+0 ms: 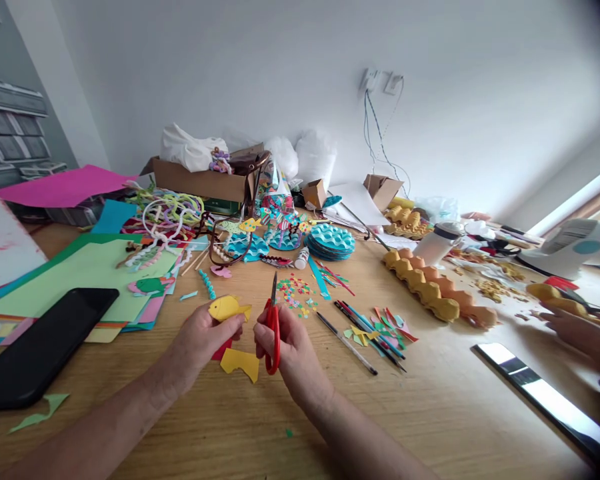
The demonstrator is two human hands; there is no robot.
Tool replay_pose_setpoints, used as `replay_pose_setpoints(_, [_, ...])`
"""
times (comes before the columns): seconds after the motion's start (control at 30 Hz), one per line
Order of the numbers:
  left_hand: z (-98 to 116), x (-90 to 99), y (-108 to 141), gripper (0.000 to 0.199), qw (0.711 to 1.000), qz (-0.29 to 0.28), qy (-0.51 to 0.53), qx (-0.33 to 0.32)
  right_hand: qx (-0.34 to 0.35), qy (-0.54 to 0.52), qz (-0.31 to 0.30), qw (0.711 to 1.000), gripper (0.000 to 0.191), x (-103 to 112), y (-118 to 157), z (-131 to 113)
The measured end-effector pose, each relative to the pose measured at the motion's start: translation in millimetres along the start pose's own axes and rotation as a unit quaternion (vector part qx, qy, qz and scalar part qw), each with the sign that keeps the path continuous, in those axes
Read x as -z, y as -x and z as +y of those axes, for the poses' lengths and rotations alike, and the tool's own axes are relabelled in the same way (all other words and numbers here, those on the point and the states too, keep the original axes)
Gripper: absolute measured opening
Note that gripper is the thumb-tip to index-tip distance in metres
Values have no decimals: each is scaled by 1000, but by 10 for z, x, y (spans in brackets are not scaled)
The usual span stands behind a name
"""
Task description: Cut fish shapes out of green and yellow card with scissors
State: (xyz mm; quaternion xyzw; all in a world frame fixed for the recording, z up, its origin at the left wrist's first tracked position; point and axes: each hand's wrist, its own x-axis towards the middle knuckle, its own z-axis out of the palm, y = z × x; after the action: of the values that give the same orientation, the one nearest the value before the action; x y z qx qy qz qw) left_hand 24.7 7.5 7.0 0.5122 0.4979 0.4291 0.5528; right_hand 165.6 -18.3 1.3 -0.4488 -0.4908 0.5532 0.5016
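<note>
My left hand [205, 340] pinches a yellow paper fish [225, 307] between thumb and fingers. Red-handled scissors [273, 337] are in my right hand [290, 353], blades pointing up and away from me; they do not touch the fish. A cut yellow paper scrap [242, 363] lies on the table below my left hand, beside a partly hidden red piece. Just beyond the hands are a string of turquoise beads [207, 283] and scattered paper confetti [295, 293].
Pencils [363, 327] and paper scraps lie to the right, with egg cartons [420, 283] behind. A black phone [45, 340] and coloured sheets [90, 273] are at left. At far right, another person's hand [575, 333] is near a shiny dark phone [540, 393].
</note>
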Motion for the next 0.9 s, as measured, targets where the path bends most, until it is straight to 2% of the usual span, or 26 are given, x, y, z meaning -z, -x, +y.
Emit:
replay_pose_setpoints(0.27, [90, 124, -45, 17, 987, 12, 159, -14, -50, 120, -80, 988, 35, -13, 38, 55])
replay_pose_setpoints(0.63, [80, 151, -50, 7, 984, -11, 178, 2, -63, 131, -97, 985, 36, -5, 44, 81])
replay_pose_setpoints(0.9, [76, 145, -53, 12, 981, -22, 195, 0, -55, 126, -105, 985, 34, 3, 39, 111])
